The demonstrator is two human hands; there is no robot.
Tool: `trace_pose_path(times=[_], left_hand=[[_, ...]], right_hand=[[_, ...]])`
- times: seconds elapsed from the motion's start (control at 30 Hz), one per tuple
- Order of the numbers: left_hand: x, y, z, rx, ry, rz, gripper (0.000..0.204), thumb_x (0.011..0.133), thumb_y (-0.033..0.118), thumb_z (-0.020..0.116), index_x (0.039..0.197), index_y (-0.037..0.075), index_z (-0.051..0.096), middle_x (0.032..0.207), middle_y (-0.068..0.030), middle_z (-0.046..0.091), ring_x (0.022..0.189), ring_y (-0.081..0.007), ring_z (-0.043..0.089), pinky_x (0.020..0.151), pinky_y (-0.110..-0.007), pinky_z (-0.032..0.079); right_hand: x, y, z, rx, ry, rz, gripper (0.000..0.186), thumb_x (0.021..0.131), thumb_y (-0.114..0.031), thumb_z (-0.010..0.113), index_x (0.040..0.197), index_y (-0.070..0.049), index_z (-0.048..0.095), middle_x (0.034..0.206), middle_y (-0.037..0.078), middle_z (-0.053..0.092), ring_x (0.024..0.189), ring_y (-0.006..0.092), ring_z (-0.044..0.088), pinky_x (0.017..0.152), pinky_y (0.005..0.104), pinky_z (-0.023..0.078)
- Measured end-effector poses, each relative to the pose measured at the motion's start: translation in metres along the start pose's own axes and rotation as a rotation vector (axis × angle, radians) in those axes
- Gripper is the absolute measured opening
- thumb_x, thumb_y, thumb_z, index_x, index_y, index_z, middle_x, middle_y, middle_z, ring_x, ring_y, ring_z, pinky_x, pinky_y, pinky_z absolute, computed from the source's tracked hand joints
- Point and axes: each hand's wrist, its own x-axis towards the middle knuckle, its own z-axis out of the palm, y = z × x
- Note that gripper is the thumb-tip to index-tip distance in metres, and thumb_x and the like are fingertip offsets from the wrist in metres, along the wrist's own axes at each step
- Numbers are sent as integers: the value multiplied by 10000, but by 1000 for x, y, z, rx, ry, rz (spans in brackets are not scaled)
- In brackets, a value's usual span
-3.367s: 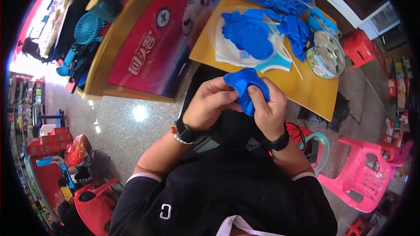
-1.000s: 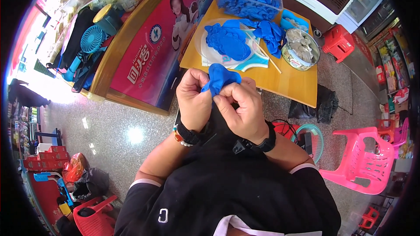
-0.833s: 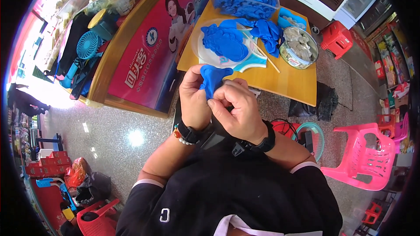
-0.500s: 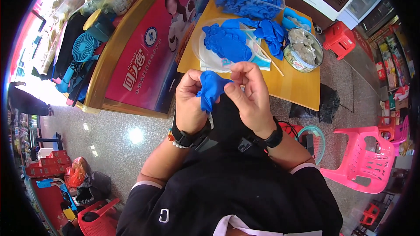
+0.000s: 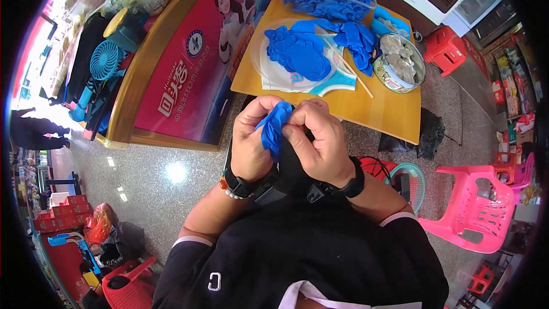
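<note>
A crumpled blue piece of thin, cloth-like material (image 5: 274,129) is gathered between my hands, in front of the table's near edge. My left hand (image 5: 249,146) is closed round its lower part, with the thumb along the side. The thumb and forefinger of my right hand (image 5: 321,144) pinch its right edge. Beyond them, a stack of flat blue scalloped pieces (image 5: 300,54) lies on a white printed plastic bag (image 5: 286,83). A thin wooden stick (image 5: 360,82) rests beside the stack, near a bunched heap of blue pieces (image 5: 355,43).
The yellow wooden table (image 5: 394,115) also carries a clear bin (image 5: 326,8) of blue pieces, a small blue tray (image 5: 392,23) and a round tin (image 5: 398,74) with greyish pieces. A counter (image 5: 183,74) stands left. A pink plastic chair (image 5: 477,209) is at right.
My right hand has moved left and closed in on the blue piece, its fingers more curled. The piece now looks more upright and bunched between both hands.
</note>
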Motion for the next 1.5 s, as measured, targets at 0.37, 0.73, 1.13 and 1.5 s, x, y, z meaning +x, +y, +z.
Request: trace_pose_path(times=[0.37,0.73,1.13,1.5], left_hand=[[11,-5,-3,634,176,273,145,746,-76,544,871,-4,564,839,-22,474,729,-96,451,655,-212,378],[0,-7,13,93,94,-64,59,875,42,561,919,19,595,959,5,456,879,-95,450,797,-217,342],[4,-9,2,-59,-40,-226,221,957,164,532,1105,31,629,1047,-24,616,989,-108,545,887,-265,391],[8,-6,10,546,28,187,130,881,32,615,994,-6,667,953,-36,546,890,-126,488,797,-240,385]], right_hand=[[-1,-5,3,-66,73,64,199,749,-168,735,799,-88,559,676,1,519,587,169,497,710,319,351],[8,30,-10,-278,150,-18,102,753,-65,613,761,-90,515,687,27,535,657,250,538,759,374,338],[3,15,-14,217,217,271,82,814,-33,654,823,4,581,758,61,614,638,108,540,585,245,433],[7,14,-18,-39,219,111,77,746,-42,680,786,-39,615,718,39,632,551,155,546,640,296,428]])
